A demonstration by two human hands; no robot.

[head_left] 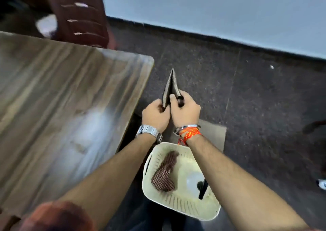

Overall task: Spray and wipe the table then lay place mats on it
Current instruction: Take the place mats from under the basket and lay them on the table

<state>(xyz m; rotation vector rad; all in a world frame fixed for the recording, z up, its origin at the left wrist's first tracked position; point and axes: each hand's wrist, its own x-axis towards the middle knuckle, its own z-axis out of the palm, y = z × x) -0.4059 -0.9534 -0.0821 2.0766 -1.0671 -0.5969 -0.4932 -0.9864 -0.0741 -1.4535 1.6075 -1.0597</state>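
Hands off the table [67, 107] corner, over open floor [247, 98]: left hand [155, 116] and right hand [185, 112] each gripping folded place mats [171, 88]. Basket [208, 211] nearer, holding checked cloth [165, 172].

Both forearms are bare, with no sleeve visible below the elbow. Directly behind the left hand [155, 115], the wrist carries a silver metal link watch [149, 131]. Directly behind the right hand [185, 111], the wrist carries a plain silver bangle [187, 127] and, against it, a wound orange-red thread band [189, 134] with loose ends hanging.
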